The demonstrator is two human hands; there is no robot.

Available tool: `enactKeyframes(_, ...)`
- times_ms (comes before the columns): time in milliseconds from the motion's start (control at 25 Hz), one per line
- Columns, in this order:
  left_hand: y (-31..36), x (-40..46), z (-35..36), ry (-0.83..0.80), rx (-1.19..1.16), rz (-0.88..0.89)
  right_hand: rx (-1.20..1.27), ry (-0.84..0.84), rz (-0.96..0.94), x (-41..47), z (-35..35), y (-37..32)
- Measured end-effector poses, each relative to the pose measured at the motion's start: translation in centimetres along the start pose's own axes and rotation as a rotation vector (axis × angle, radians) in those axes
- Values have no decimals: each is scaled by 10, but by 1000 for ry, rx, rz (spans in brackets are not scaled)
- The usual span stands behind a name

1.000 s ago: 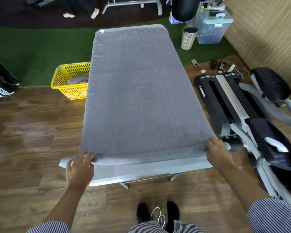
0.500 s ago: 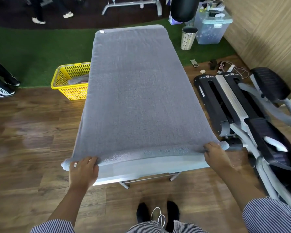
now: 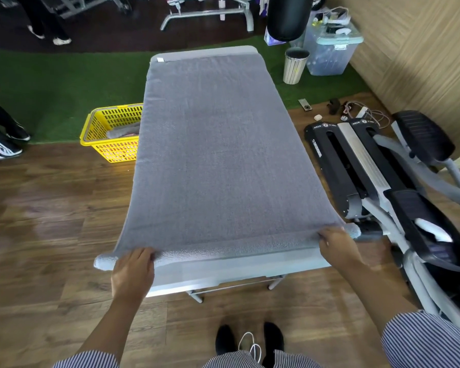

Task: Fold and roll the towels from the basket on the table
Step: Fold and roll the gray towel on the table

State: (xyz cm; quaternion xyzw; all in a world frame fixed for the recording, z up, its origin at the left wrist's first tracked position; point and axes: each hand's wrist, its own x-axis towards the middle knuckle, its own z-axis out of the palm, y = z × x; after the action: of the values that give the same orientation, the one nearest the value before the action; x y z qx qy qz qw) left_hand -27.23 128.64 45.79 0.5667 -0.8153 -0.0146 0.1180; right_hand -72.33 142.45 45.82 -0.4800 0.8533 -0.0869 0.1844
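While we stand at the near short end of the bench [image 3: 223, 272], the towel [image 3: 213, 155] lies spread flat along it, its long axis running straight away from us toward the bench's far end, where a white tag sits at the far left corner. Its near edge is already turned into a thin roll [image 3: 223, 248] that lies crosswise, at right angles to that long axis, with both ends poking out past the bench's sides.

Our left hand [image 3: 133, 272] rests on the roll near the bench's left corner, fingers [image 3: 144, 254] curled over it and gripping it. Our right hand [image 3: 336, 244] grips the roll at the bench's right corner, fingers bent over the cloth. Both hands sit at matching places on the roll, neither nearer than the other; the left end lies slightly closer to us than the right, so the roll is a touch skewed.

We judge that the unrolled cloth lies entirely beyond our fingers, so the roll must travel away from us along the bench, kept square to the towel's long sides.

Left of the bench, the yellow basket [image 3: 109, 136] sits on the floor with another grey towel inside.
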Motion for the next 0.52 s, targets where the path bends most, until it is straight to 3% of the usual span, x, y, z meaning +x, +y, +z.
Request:
enactKeyframes(240,3,-4,-2,-137,-15,8,53,-4,-1,-2,1,1)
enactKeyframes(520,-3,-5,-12,-235,95,-12,-88,-109,-17,-4,-10,0)
